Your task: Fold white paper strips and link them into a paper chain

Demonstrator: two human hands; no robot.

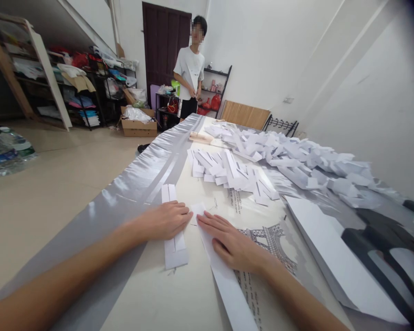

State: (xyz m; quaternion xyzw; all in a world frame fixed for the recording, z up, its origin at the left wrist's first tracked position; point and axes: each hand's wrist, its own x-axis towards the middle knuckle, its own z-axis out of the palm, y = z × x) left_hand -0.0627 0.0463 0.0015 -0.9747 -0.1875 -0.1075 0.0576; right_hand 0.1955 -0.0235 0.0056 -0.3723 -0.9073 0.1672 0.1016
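Note:
A folded white paper piece [175, 258] lies on the cloth-covered table, partly under my left hand [166, 220]. The left fingers are curled together, their tips pointing at the top end of a long white paper strip [233, 294]; whether they pinch anything is hidden. My right hand [232, 241] rests flat on that strip near its upper end, fingers stretched forward. The strip runs from between the hands toward the near edge. Beyond the hands sits a small pile of folded white pieces [227, 170].
A large heap of folded papers [296, 156] covers the table's far right. A stack of white sheets [341, 262] lies right of my right arm, beside dark items [382, 239]. A person [189, 69] stands past the table's far end.

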